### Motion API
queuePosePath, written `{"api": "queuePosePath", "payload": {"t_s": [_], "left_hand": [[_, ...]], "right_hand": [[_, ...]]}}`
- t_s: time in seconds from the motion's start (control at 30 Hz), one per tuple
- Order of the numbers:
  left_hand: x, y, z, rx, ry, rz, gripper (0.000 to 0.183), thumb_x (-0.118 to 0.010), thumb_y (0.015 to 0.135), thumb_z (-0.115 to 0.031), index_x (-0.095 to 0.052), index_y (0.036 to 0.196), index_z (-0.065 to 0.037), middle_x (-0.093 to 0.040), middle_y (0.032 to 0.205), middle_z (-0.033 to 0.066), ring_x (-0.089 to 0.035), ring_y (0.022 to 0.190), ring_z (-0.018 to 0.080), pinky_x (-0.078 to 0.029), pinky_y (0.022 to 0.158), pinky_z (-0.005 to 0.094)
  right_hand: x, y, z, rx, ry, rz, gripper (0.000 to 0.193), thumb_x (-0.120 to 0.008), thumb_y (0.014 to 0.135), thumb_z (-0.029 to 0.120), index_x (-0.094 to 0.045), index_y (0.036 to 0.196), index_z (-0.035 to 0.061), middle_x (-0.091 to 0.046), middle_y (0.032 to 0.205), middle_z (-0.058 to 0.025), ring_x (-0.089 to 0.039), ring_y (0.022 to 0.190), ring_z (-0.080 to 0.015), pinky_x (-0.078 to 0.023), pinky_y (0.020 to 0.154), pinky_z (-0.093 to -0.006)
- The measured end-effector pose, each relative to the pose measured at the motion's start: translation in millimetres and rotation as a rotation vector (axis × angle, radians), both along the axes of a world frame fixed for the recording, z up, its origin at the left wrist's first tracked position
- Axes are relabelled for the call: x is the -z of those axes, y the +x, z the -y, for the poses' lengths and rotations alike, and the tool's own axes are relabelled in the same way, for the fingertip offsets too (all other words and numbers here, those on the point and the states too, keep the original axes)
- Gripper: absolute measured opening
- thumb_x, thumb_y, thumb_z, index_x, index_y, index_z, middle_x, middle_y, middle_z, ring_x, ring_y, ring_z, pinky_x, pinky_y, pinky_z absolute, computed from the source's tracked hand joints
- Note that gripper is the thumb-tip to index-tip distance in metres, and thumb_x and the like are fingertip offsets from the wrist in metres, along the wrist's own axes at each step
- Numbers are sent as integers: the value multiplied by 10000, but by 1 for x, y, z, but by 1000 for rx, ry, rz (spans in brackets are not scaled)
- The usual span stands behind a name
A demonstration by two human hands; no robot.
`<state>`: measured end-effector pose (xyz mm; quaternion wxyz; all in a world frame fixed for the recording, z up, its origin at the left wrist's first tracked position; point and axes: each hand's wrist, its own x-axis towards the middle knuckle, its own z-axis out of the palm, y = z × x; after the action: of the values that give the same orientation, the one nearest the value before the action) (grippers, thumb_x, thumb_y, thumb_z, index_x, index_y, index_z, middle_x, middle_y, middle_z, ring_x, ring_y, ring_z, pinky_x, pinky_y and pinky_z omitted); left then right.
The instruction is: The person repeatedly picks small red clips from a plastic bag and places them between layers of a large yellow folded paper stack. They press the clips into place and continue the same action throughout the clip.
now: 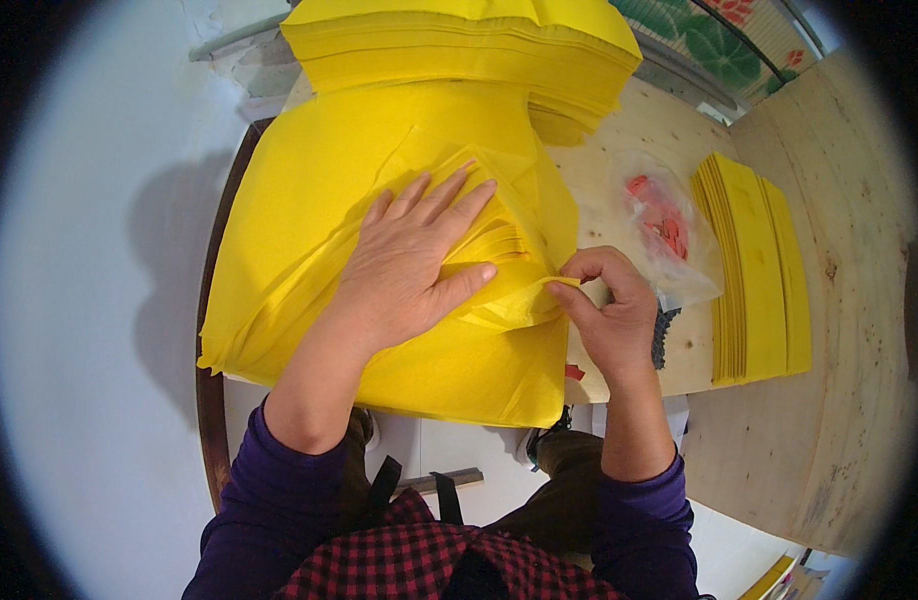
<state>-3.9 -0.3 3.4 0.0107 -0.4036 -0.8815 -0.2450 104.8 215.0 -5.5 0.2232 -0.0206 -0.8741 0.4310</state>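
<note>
A stack of thin yellow sheets [309, 190], fabric-like, lies on the wooden table in front of me. Several upper sheets are folded over and bunched near the middle. My left hand [409, 250] rests flat on the folded layers, its fingers spread and thumb out to the right. At the right edge of the stack, my right hand [614, 305] pinches the corner of a yellow sheet [524, 300] between thumb and forefinger. That corner is lifted slightly and curls back toward the left hand.
A taller yellow stack [459, 50] stands at the far side. On the right are a clear plastic bag [669, 230] with red pieces inside and a folded yellow bundle [754, 270]. A wooden panel [839, 300] rises at the right, a pale wall [89, 250] at the left.
</note>
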Motion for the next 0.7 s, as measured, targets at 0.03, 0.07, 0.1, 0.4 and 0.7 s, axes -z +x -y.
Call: {"api": "queuePosePath", "payload": {"t_s": [0.03, 0.07, 0.1, 0.4, 0.7], "left_hand": [[0, 1, 0, -2, 0, 4, 771, -493, 926, -587, -341, 1540, -145, -343, 1578, 168, -299, 1434, 449, -191, 1170, 572], [0, 1, 0, -4, 0, 9, 770, -497, 927, -584, -341, 1540, -146, -342, 1579, 167, -297, 1435, 450, -188, 1170, 574], [0, 1, 0, -3, 1, 10, 768, -500, 927, -580, -339, 1541, -146, -341, 1580, 165, -296, 1435, 451, -186, 1171, 578], [0, 0, 0, 2, 7, 7, 753, -518, 932, -554, -337, 1540, -147, -337, 1584, 155, -296, 1433, 457, -187, 1167, 588], [1, 0, 0, 2, 25, -13, 743, -534, 927, -536, -345, 1534, -152, -348, 1577, 152, -320, 1419, 457, -219, 1159, 575]], "right_hand": [[-1, 1, -3, -23, -1, 3, 207, -759, 725, -67, -622, 839, 38, -633, 838, -29, -603, 818, -146, -485, 789, -267], [-1, 2, -6, -46, -2, 5, 210, -756, 721, -72, -625, 840, 42, -634, 842, -29, -605, 832, -148, -484, 806, -273], [-1, 2, -8, -67, -8, 19, 205, -755, 718, -70, -630, 836, 43, -636, 846, -31, -607, 838, -152, -481, 816, -279], [-8, 7, -29, -289, 64, 45, 220, -731, 683, -51, -701, 862, 73, -633, 913, -38, -606, 927, -212, -463, 850, -308], [-19, 29, -41, -548, -98, 356, 253, -712, 744, -114, -690, 945, 38, -642, 1004, -70, -662, 840, -218, -526, 745, -314]]}}
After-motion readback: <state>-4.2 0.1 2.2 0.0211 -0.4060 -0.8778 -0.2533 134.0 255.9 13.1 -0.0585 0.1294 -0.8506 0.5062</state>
